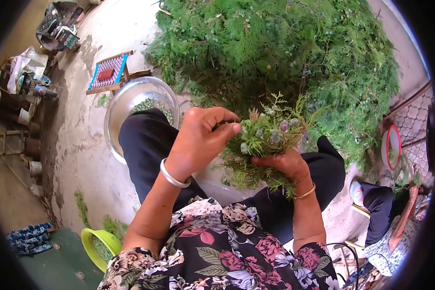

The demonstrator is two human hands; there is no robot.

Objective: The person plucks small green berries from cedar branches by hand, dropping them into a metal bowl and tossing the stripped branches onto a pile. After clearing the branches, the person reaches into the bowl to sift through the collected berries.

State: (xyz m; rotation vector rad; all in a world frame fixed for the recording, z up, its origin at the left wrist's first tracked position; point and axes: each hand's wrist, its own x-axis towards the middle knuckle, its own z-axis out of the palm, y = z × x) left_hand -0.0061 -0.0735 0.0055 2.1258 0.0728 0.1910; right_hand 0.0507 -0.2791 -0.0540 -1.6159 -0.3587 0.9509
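Note:
My right hand point(287, 164) is wrapped round a leafy cypress branch point(263, 137) with small bluish-green cones on it, held over my lap. At the branch's left edge, my left hand point(205, 135) is closed, thumb and forefinger pinched together. What lies between those fingertips, if anything, is too small to make out. Past my left knee stands a wide metal basin point(115, 108) with small green cones inside. A large heap of cut cypress branches point(275, 53) spreads over the ground in front of me.
A low woven stool point(118, 65) with a reddish block on it stands beyond the basin. At my left side is a yellow-green tub point(89, 244). Another person point(391, 232) sits at the lower right, near a red-rimmed basin point(393, 147). Household items line the far left.

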